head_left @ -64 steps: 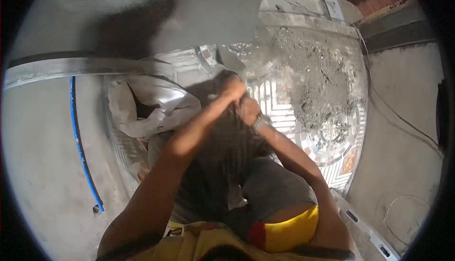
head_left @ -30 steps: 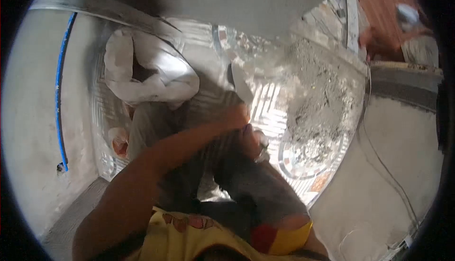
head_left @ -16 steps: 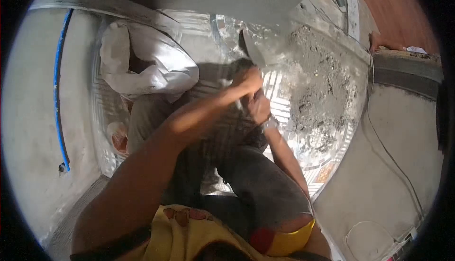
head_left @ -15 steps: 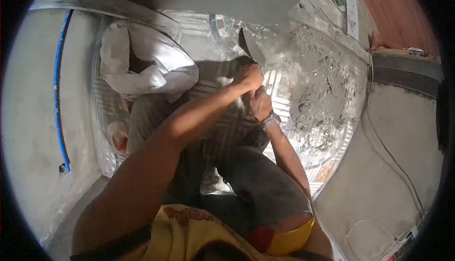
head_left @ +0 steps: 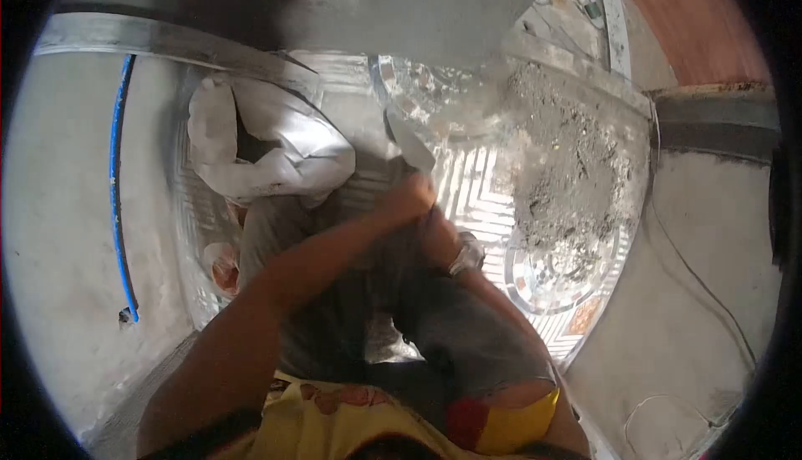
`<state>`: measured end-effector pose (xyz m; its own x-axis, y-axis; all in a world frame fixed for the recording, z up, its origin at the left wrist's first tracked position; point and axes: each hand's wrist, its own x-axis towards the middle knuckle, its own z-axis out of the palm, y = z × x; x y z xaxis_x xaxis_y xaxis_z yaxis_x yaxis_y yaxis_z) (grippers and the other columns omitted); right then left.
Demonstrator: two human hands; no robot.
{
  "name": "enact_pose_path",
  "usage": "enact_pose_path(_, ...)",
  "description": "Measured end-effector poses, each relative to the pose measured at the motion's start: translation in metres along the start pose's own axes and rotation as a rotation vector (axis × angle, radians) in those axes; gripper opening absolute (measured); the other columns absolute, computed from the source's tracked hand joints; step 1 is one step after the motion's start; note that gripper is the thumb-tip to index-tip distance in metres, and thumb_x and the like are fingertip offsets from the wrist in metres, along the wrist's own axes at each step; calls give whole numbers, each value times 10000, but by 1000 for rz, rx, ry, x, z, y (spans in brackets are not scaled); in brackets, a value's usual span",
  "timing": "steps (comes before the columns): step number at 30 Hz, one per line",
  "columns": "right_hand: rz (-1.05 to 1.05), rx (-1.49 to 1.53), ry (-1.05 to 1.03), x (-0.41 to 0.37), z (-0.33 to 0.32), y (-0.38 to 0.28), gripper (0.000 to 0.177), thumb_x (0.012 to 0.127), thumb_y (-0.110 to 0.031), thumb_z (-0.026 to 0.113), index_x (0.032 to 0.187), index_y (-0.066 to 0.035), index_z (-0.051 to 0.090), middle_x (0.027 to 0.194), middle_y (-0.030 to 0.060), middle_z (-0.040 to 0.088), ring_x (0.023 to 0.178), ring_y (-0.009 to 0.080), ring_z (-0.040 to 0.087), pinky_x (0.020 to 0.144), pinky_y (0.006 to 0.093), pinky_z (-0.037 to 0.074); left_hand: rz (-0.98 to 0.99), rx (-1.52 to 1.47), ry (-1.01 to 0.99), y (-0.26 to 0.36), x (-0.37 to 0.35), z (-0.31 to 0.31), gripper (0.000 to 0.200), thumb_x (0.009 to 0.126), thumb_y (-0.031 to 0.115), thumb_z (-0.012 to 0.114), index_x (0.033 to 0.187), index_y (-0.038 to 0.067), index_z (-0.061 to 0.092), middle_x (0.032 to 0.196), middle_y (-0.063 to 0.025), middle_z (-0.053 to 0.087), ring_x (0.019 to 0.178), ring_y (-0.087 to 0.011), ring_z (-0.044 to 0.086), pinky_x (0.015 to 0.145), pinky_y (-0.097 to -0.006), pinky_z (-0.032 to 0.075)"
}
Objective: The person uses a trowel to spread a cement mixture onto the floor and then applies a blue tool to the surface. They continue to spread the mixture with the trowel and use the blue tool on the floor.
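My left hand [head_left: 413,196] is closed at the lower end of a flat, pale blade-like tool [head_left: 409,142], which points up and away. Just below it and to the right, my right hand [head_left: 439,238], with a metallic band at the wrist, is closed and blurred; what its fingers wrap round is hidden. Both hands are close together above my knees. Ahead and to the right, loose grey rubble [head_left: 568,159] lies on the patterned floor [head_left: 476,180].
A white sack [head_left: 313,151] with an open mouth stands at the left. A large grey surface [head_left: 418,0] spans the top. A blue pipe [head_left: 114,184] runs down the left wall, and a thin cable [head_left: 689,268] hangs along the right wall.
Both hands and the blade-like tool have moved down and to the left in view, nearer to my body. The view has shifted slightly, with the sack now lower.
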<state>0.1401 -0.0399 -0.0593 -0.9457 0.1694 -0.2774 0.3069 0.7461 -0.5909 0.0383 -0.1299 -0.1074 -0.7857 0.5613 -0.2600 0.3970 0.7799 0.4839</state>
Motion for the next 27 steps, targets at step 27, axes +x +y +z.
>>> enact_pose_path(27,-79,141,-117,36,-47,1,236,791,-179,515,956,-10,521,641,160,580,562,311,570,509,421,456,-251,-320,172,68,10,-52,341,827,259,496,925,-56,583,906,-233,612,788,-325,617,670,-430,496)
